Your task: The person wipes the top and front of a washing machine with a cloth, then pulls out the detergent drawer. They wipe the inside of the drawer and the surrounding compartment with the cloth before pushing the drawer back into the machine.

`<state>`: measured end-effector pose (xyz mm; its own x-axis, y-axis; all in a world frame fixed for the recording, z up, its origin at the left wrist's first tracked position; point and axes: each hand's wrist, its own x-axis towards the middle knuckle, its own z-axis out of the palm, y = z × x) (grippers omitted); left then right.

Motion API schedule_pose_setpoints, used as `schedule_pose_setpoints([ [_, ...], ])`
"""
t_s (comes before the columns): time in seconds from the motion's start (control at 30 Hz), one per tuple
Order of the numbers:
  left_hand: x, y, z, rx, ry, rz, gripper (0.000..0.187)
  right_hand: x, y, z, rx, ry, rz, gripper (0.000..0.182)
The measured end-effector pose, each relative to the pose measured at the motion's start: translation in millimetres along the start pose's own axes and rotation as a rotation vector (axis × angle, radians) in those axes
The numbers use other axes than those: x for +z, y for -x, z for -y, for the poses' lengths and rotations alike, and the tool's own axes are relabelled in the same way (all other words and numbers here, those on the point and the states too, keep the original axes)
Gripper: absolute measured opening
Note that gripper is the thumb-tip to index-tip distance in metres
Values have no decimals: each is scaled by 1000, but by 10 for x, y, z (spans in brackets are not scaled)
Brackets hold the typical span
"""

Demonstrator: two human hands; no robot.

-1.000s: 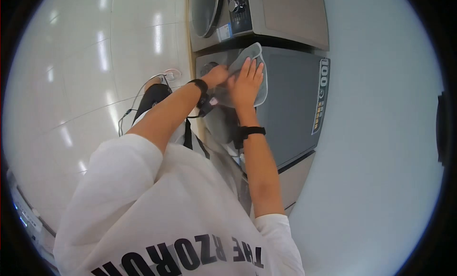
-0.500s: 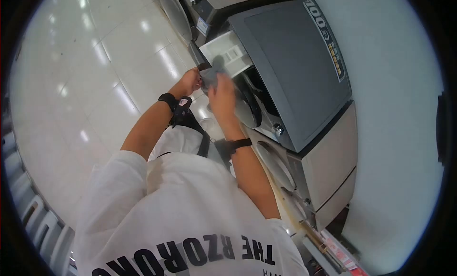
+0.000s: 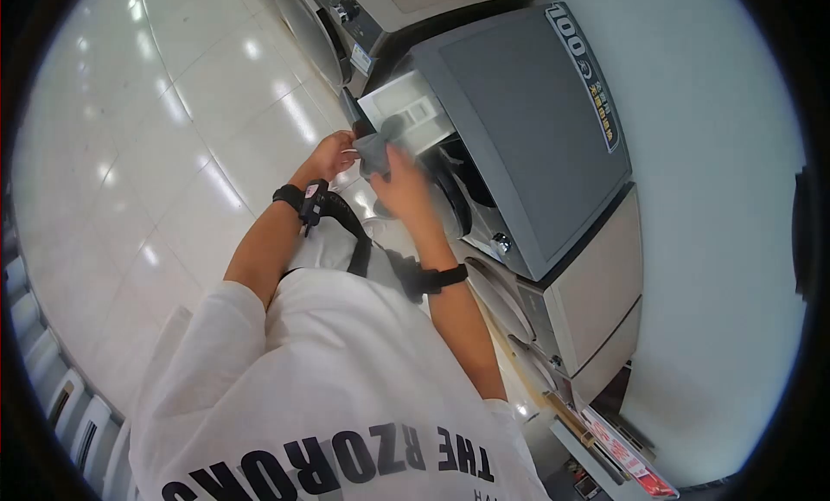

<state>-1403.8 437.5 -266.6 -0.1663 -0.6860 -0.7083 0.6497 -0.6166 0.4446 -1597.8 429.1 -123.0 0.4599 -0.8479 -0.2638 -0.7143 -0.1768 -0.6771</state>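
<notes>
A grey cloth [image 3: 373, 153] is bunched between my two hands, in front of a pulled-out white detergent drawer [image 3: 411, 112]. My right hand [image 3: 403, 188] is closed on the cloth from the right side, its fingers slightly smeared by motion. My left hand [image 3: 330, 157] is at the cloth's left edge with its fingers closed together, pinching that side. The drawer juts from the front of a washing machine with a dark grey top [image 3: 519, 129]. Its dark front panel is partly hidden behind the cloth and my fingers.
The machine's round door [image 3: 450, 198] is beneath the drawer. More washing machines flank it, one with an open round door [image 3: 311, 34] and another beige one [image 3: 596, 285]. Glossy floor tiles [image 3: 190, 112] lie left. Light grey slatted items [image 3: 65, 397] line the lower left.
Both hands have shifted slightly left and down from the drawer with the cloth. More of the grey cloth now shows between them. The view has also shifted a little.
</notes>
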Motion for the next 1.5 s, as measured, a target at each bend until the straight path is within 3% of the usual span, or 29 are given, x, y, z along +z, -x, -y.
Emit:
schedule_pose_setpoints([
  [0.13, -109, 19, -136, 32, 65, 30, 20, -44, -334, 222, -151, 67, 10, 67],
  [0.17, -156, -1, -188, 21, 71, 38, 19, -71, -417, 302, -38, 0, 108, 68],
  [0.23, -252, -42, -336, -10, 65, 35, 19, 52, -574, 349, -120, 90, 50, 69],
  [0.37, -546, -278, -528, 180, 150, 31, 17, 237, -931, 473, -188, 165, 18, 72],
  [0.47, -207, -118, -712, 395, 259, -404, 19, 325, -944, 513, -175, 176, -52, 71],
  [0.57, 176, 105, -903, 495, 311, -293, 19, 361, -858, 415, -173, 135, -86, 69],
  [0.7, 424, 15, -911, 846, -220, -209, 17, 287, -604, 386, -125, 94, -128, 65],
  [0.8, 674, 263, -1031, 765, -701, -253, 18, 186, -407, 259, -72, 100, -104, 64],
  [0.93, 722, 295, -1038, 1096, -1167, -277, 15, 115, -193, 109, -79, 210, -97, 65],
  [1.17, 618, 217, -1069, 927, -1213, -167, 15, 238, -316, 192, -65, 386, -129, 72],
  [1.37, 316, -89, -1010, 602, -476, 53, 17, 231, -537, 353, 17, 470, -95, 74],
  [1.47, 376, 37, -1066, 604, -492, 57, 18, 122, -525, 350, 24, 442, -31, 69],
  [1.5, 402, 58, -1049, 645, -634, 58, 18, 46, -539, 376, 31, 424, 2, 67],
])
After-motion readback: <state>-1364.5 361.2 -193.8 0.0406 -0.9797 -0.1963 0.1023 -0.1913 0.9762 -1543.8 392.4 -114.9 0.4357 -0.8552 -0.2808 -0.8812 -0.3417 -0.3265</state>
